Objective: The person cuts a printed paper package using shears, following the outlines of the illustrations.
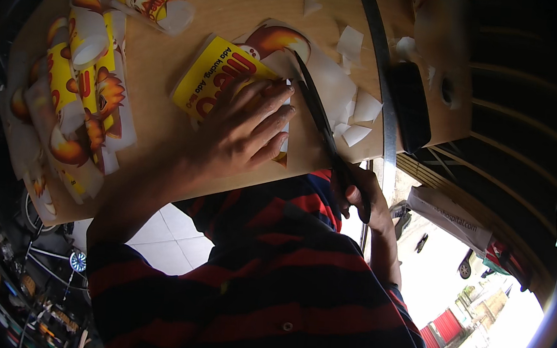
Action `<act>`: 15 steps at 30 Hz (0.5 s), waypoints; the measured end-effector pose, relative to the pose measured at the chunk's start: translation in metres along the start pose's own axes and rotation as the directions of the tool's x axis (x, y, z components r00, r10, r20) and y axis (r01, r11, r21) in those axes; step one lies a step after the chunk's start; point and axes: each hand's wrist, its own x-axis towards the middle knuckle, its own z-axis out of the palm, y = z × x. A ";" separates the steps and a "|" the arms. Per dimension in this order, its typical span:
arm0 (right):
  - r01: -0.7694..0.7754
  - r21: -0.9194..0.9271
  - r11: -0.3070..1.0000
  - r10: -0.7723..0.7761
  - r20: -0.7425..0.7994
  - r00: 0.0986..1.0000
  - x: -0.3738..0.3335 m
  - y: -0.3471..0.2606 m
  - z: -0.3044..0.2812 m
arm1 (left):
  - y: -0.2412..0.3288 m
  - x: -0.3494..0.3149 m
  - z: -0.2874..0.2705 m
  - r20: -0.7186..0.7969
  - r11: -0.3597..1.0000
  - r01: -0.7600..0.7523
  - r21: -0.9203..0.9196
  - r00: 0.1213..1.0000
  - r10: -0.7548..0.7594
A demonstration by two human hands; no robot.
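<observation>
My left hand rests palm down over a yellow printed sheet on the table, its fingers bent and close together, gripping the sheet near its right edge. My palm hides part of the print. Beyond it lies another piece with an orange tail picture and a pale, translucent margin. In my right hand, below the table's near edge, are the handles of long black scissors. Their blades point up and left, just right of my left fingertips. Whether they touch the sheet I cannot tell.
Several printed cut-outs, some curled, are heaped on the table's left, with more rolls at the back. White scraps lie right of the scissors. A dark metal strip and a black phone-like slab are farther right.
</observation>
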 end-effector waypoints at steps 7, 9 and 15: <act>-0.042 -0.327 0.944 0.024 -0.060 0.998 -0.006 0.002 0.011 | 0.003 -0.009 -0.007 0.077 0.996 0.091 -0.016 0.993 -0.089; -0.082 -0.375 0.923 0.053 -0.086 0.995 -0.007 -0.003 0.017 | 0.004 -0.012 -0.007 0.082 0.994 0.109 -0.029 0.991 -0.106; -0.096 -0.430 0.898 0.041 -0.136 0.990 -0.008 0.005 0.026 | 0.001 -0.014 -0.010 0.084 0.976 0.121 -0.181 0.991 -0.108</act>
